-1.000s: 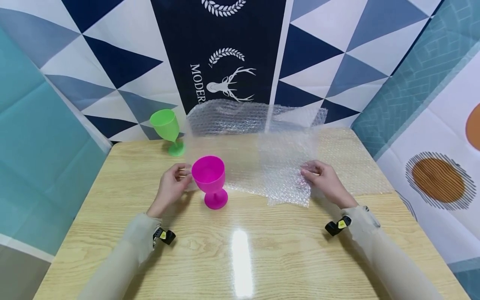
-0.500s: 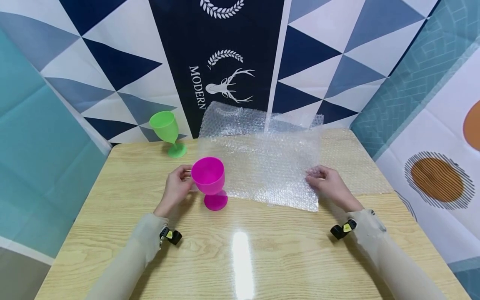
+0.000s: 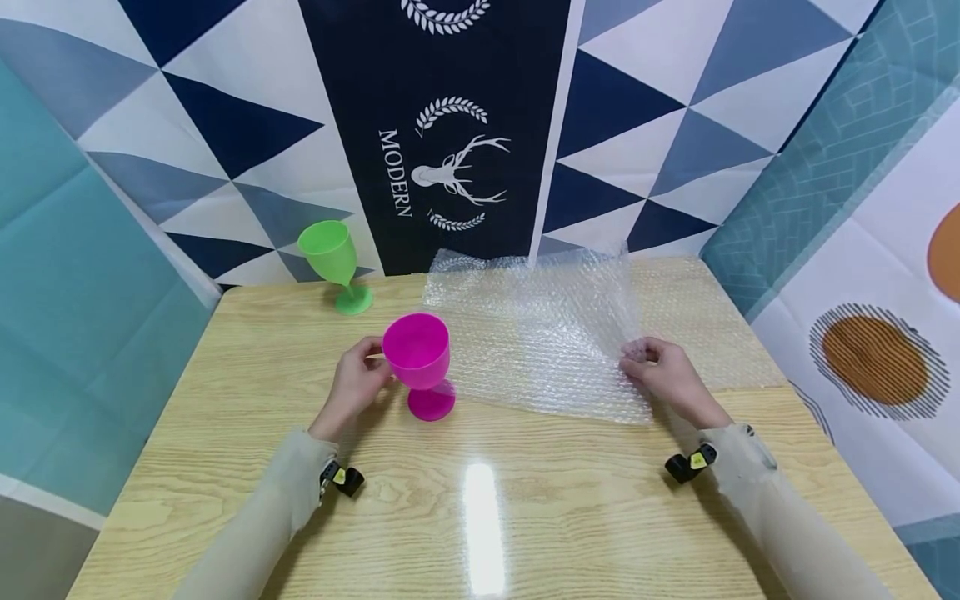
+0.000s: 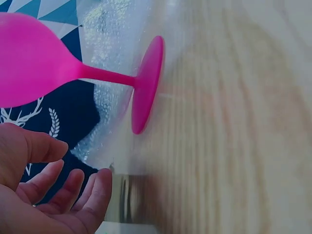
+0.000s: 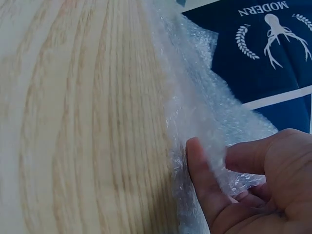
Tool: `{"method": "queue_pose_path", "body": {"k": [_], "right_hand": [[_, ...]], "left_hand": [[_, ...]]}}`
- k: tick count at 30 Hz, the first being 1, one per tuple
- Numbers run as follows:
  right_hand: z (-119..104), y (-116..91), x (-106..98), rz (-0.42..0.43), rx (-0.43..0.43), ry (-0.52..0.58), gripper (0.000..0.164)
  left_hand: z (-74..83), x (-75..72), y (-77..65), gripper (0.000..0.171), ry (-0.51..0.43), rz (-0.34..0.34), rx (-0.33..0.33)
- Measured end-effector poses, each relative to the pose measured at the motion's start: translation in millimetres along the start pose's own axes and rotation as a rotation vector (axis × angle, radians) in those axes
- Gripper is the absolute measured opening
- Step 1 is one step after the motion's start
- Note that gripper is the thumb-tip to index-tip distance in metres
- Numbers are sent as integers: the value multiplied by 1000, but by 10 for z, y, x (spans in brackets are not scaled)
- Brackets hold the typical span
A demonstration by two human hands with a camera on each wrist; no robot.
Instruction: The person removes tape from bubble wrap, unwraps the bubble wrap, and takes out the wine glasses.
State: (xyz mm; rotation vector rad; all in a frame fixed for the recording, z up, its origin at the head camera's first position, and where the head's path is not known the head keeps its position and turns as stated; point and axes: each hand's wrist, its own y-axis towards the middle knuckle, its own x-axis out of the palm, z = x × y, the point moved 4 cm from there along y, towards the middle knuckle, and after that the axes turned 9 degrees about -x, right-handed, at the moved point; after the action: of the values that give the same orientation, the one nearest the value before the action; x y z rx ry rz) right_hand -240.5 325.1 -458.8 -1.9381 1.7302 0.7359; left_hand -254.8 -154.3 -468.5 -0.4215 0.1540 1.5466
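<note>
A magenta plastic goblet stands upright on the wooden table. Just left of it is my left hand. The left wrist view shows that hand's fingers loosely bent and apart from the goblet's stem, with nothing between thumb and fingertips. A clear sheet of bubble wrap spreads over the table behind and to the right of the goblet, its far edge against the back wall. My right hand pinches the sheet's right side between thumb and index finger.
A green goblet stands upright at the back left, by the patterned wall cloth. More bubble wrap lies flat at the table's back right. Light glares off the table's front middle.
The bubble wrap's raised far part has come down towards the table, and its left edge has shifted right, away from my left hand. My right hand has moved slightly right and nearer me.
</note>
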Motion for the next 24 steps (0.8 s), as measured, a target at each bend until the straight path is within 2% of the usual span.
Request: {"method": "queue_pose_path", "body": {"k": [7,14,17,20,24], "right_hand": [[-31,-4,-67,2,6,-17,42],[-202,49,-167,31,-18,-101,69],[-317,78,-199,60,-59,-133,69],[-442,111,-203,87,-135,-208,67],[-572,170,-133,46,-211,-275,66]], "left_hand": [[-12,50,-139,30,43,-5,74],[16,98,-285,26,73,19,141],[27,120,-319,26,66,17,151],[20,145,-345,28,52,13,141],[-26,206,-367,31,22,-19,108]]}}
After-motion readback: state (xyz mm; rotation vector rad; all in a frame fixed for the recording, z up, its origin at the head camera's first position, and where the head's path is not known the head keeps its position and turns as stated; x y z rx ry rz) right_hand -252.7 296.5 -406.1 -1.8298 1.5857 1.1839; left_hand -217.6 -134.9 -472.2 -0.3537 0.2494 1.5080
